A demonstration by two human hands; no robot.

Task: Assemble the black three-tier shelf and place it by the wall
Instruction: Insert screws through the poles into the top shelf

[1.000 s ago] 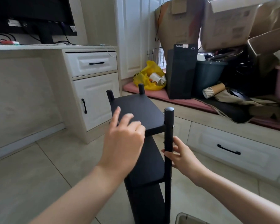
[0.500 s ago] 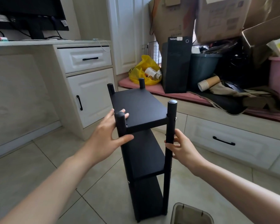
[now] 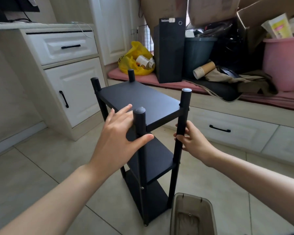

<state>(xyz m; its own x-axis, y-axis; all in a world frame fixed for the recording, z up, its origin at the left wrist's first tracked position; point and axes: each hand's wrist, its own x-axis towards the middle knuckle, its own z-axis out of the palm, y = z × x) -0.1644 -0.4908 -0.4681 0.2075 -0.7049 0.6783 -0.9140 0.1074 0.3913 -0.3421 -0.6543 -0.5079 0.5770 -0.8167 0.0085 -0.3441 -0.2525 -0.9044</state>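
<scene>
Two grips: one on each near post of the black three-tier shelf (image 3: 143, 102).
Left hand (image 3: 119, 138): had come off the top tier and straddled the near-left post (image 3: 139, 116), thumb hooked across it, fingers straight.
Shelf: stood upright on the floor tiles (image 3: 41, 167), all tiers fitted, out from the wall.
Right hand (image 3: 192, 139): stayed clamped round the near-right post (image 3: 185, 102).
Meaning: assembly looked finished; moving it to the wall probably remained.

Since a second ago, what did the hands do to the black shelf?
The left hand shifted left off the top board's corner and now clasps the near left post. The right hand kept holding the near right post; the black shelf stayed upright.
</scene>
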